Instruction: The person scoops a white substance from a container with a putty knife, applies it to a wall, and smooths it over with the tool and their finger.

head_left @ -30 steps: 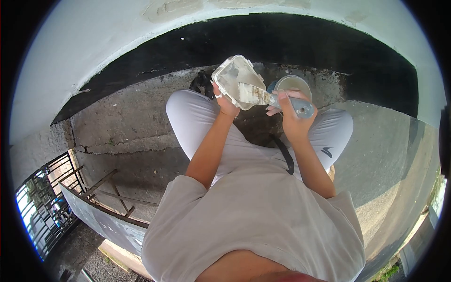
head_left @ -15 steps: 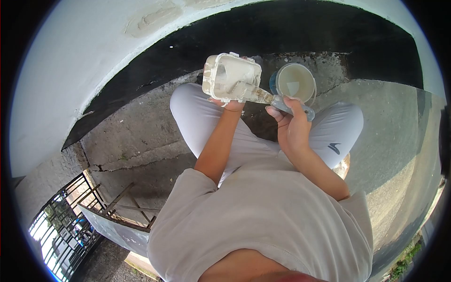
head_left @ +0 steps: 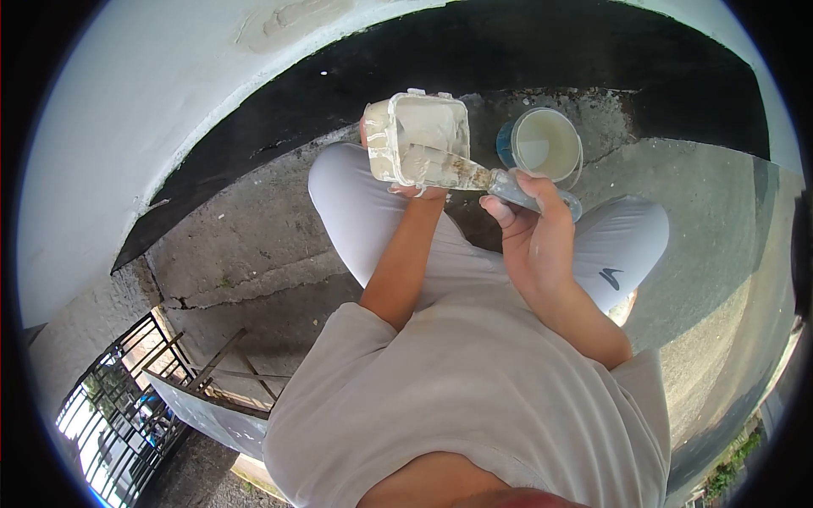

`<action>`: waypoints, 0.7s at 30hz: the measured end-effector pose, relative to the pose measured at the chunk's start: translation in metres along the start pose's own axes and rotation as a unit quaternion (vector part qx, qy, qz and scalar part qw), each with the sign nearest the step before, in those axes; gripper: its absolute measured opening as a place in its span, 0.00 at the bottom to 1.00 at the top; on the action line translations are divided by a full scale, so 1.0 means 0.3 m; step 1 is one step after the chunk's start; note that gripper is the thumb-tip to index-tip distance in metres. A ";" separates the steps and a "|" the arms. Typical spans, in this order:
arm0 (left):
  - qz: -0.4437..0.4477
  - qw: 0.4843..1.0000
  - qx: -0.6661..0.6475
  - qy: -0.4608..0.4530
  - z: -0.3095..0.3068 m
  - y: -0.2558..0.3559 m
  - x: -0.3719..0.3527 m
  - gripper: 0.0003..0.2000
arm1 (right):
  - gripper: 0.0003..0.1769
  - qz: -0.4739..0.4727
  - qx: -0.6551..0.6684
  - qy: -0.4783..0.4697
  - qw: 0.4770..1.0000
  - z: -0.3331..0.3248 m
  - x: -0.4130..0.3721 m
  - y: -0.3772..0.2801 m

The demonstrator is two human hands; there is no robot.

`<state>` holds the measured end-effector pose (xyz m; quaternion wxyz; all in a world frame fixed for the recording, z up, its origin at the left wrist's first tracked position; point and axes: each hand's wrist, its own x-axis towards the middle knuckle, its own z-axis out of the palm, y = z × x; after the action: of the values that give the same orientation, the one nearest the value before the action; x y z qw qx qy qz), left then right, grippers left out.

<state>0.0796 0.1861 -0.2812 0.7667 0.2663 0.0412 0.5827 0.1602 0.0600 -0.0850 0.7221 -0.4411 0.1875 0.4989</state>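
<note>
My left hand point(head_left: 417, 191) holds a white plastic tub point(head_left: 383, 144) from below, tilted so that its opening faces me. Pale paste coats the tub's rim and inner walls. My right hand point(head_left: 539, 222) grips the grey handle of a putty knife point(head_left: 464, 172), thumb on top. The knife's flat blade lies across the lower edge of the tub's opening, its tip inside. Most of my left fingers are hidden behind the tub.
A round white bucket point(head_left: 546, 144) stands on the concrete floor point(head_left: 246, 220) beyond my right knee. A black-painted band point(head_left: 508, 51) runs along the white wall point(head_left: 161, 110) ahead. Metal bars point(head_left: 127, 406) are at the lower left.
The tub has turned slightly, showing more of its left side. My right hand and the knife handle have shifted a little to the right. The view has moved slightly.
</note>
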 end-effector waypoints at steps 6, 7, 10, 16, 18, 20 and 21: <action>0.018 0.996 0.045 0.074 0.117 0.061 0.036 0.57 | 0.10 -0.059 0.015 -0.023 0.998 -0.015 0.065 0.001; 0.033 0.996 0.066 0.045 0.125 0.059 0.052 0.54 | 0.09 -0.103 -0.012 -0.055 0.993 -0.032 0.081 0.004; 0.020 0.995 0.045 0.091 0.116 0.063 0.044 0.54 | 0.07 -0.257 -0.120 -0.144 0.948 -0.055 0.104 0.008; 0.021 0.994 0.060 0.092 0.159 0.085 0.061 0.53 | 0.07 -0.465 -0.356 -0.282 0.760 -0.086 0.113 -0.008; 0.023 0.999 -0.024 0.017 0.123 0.080 0.069 0.58 | 0.08 -0.496 -0.414 -0.300 0.702 -0.095 0.110 -0.015; 0.026 0.998 -0.054 -0.023 0.084 0.081 0.064 0.62 | 0.08 -0.414 -0.340 -0.242 0.809 -0.072 0.066 0.011; 0.027 0.998 -0.044 -0.024 0.090 0.084 0.060 0.64 | 0.08 -0.359 -0.292 -0.204 0.863 -0.069 0.049 0.028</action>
<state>0.0734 0.1975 -0.2422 0.7622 0.2471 -0.0098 0.5983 0.1627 0.0521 -0.1106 0.7113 -0.5569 -0.2898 0.3162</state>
